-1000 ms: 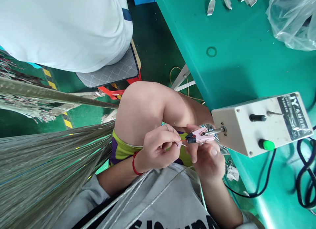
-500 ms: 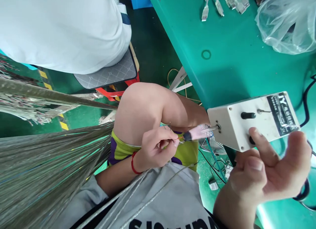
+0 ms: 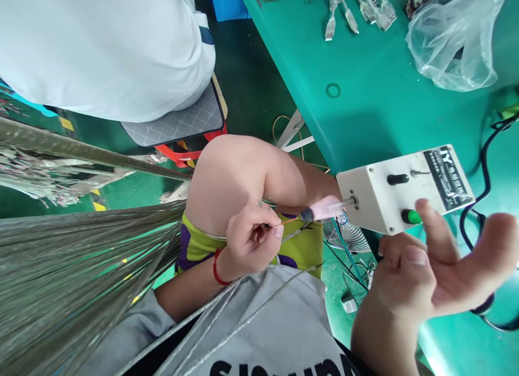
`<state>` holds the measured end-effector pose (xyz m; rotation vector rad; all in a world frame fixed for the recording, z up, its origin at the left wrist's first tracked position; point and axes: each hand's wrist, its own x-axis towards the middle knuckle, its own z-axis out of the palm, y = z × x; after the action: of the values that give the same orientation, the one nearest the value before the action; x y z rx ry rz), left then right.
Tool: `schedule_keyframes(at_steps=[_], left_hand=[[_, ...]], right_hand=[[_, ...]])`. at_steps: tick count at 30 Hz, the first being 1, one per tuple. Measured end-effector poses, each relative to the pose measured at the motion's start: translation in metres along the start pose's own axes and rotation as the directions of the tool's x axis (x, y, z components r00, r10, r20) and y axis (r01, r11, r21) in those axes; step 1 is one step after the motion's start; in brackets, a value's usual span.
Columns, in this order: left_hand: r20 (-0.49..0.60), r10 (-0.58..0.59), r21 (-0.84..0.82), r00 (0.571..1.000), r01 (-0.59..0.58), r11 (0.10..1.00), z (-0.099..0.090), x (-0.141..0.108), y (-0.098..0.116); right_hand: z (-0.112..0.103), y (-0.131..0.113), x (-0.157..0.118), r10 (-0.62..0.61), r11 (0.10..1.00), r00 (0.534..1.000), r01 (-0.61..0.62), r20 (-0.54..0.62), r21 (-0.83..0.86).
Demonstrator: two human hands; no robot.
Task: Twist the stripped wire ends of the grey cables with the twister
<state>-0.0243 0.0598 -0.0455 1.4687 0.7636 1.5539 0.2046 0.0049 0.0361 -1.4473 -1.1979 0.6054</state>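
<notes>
My left hand (image 3: 254, 238) pinches an orange wire (image 3: 288, 221) between thumb and forefinger, over my lap. The wire runs to the dark tip of a pink-sleeved spindle (image 3: 324, 208), which sticks out of a white machine box (image 3: 367, 197) labelled JY. A grey cable end (image 3: 292, 235) with bared strands lies just below the wire. By the box's front edge is my right hand (image 3: 433, 273), palm up and holding nothing visible. Its forefinger and thumb are stretched out and its other fingers curled. The forefinger's tip is beside a lit green switch (image 3: 411, 216).
The box sits at the edge of a green table (image 3: 300, 40). USB cables (image 3: 373, 8) and a clear plastic bag (image 3: 454, 40) lie at the back. Many grey cables (image 3: 101, 273) hang at the left. A person in white (image 3: 121, 51) sits nearby; a fan (image 3: 348, 235) stands below.
My right forefinger has come off the switch, whose green face now shows. My left hand has drawn slightly left from the spindle tip, leaving more orange wire in sight. The view has shifted slightly.
</notes>
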Motion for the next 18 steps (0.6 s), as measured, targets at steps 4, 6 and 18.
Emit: schedule_keyframes(at_steps=[4, 6, 18], left_hand=[[0.017, 0.005, 0.011, 1.000, -0.005, 1.000, 0.001, -0.001, 0.001], [0.010, 0.002, 0.023, 1.000, -0.002, 1.000, 0.001, -0.001, 0.001], [0.042, 0.009, 0.071, 0.999, -0.012, 0.997, -0.002, 0.004, 0.002]], right_hand=[[0.015, 0.001, -0.018, -0.050, 0.994, 0.999, 0.052, -0.017, 0.093], [0.025, 0.007, -0.031, -0.097, 0.975, 0.989, 0.116, -0.111, 0.187], [0.058, 0.026, -0.025, 0.438, 0.728, 0.850, -0.527, 0.294, 0.438]])
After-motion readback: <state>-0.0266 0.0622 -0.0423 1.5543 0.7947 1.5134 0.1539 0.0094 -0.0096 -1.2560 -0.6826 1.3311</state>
